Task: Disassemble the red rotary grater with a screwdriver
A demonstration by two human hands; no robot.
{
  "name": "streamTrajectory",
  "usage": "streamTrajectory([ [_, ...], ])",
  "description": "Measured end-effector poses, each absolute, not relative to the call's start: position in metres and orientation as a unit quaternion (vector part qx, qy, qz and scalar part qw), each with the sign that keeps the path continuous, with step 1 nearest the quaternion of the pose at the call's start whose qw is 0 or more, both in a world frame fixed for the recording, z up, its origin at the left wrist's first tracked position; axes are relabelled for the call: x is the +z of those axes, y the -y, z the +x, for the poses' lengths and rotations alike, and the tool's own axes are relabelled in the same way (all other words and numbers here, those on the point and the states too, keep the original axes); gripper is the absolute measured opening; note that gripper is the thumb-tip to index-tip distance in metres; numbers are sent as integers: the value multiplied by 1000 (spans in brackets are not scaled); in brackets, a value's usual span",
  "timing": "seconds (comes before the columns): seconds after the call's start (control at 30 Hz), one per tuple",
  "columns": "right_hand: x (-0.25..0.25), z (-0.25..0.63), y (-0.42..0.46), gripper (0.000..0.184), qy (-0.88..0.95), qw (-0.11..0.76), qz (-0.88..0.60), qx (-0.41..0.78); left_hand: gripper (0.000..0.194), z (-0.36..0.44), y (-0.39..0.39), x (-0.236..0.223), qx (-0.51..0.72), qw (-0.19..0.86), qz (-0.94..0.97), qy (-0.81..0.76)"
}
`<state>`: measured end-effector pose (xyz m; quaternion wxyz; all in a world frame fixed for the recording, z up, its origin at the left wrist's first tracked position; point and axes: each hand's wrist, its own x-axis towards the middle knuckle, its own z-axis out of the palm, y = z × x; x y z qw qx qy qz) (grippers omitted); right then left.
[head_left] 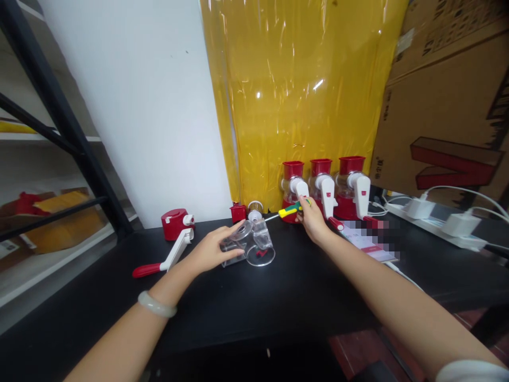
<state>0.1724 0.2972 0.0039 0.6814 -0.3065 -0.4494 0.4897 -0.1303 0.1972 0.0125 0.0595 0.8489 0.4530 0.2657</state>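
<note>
My left hand curls round a clear plastic grater housing, which lies on its side on the black table. In my right hand is a screwdriver with a yellow and green handle. Its shaft points left toward the housing; whether the tip touches it I cannot tell. Just behind the housing are a metal grating drum and a small red plastic part. To the left lie a red grater base and a white crank with a red handle.
Three assembled red and white rotary graters stand along the back right. Near them lie a phone and a white power strip with cables. A large cardboard box rises behind; a shelf rack stands at left.
</note>
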Motion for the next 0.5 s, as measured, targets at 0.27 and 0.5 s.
streamTrajectory([
  [0.27,2,173,-300,47,453,677,-311,489,77,-132,-198,11,265,59,848,-455],
  [0.5,1,173,-303,36,437,681,-313,497,78,-131,-198,11,261,66,846,-460],
])
